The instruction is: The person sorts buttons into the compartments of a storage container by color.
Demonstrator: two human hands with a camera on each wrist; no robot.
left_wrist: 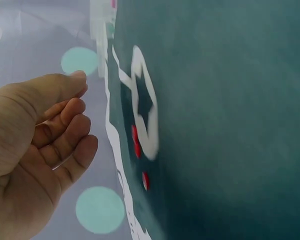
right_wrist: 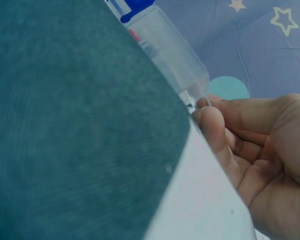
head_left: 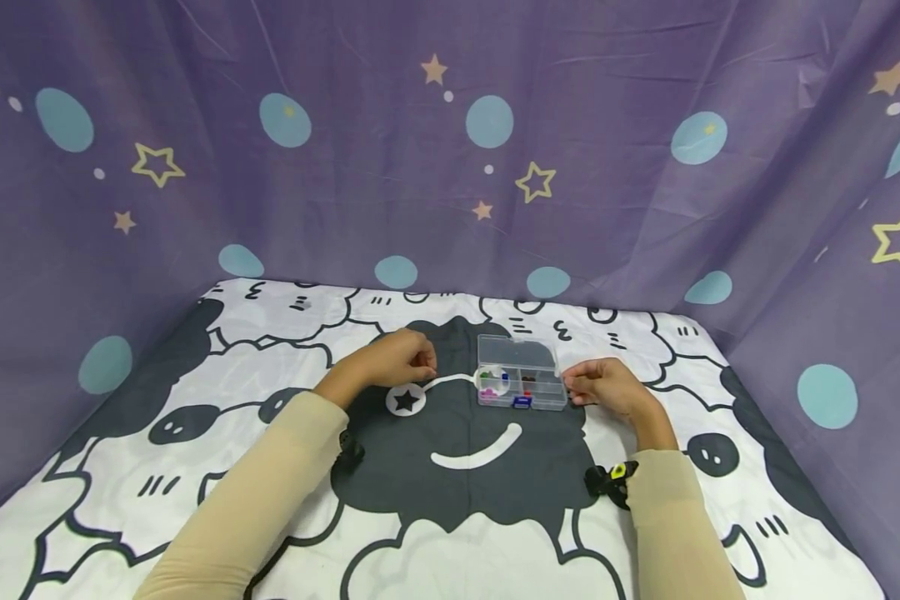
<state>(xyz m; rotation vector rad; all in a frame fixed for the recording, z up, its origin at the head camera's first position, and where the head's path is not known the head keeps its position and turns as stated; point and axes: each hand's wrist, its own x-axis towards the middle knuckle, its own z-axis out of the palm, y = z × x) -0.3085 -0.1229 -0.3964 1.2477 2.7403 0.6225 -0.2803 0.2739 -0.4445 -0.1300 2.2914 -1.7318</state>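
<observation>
A clear plastic compartment box [head_left: 543,398] sits on the cloth with its lid [head_left: 516,353] raised at the back and a blue latch [head_left: 522,402] at the front. Small green, blue, pink and red pieces lie in its compartments. At the box's right end, my right hand [head_left: 607,387] pinches the edge between thumb and finger; the right wrist view shows this grip on the clear corner [right_wrist: 195,82]. Left of the box my left hand [head_left: 399,358] hovers, fingers loosely curled, with nothing seen in it. Two small red pieces [left_wrist: 135,142] lie on the cloth near it.
A cloth [head_left: 465,492] printed with black and white cartoon sheep covers the surface. Purple curtains [head_left: 390,200] with stars and dots stand behind and at both sides. Dark straps with a bow [head_left: 611,483] sit at the wrists.
</observation>
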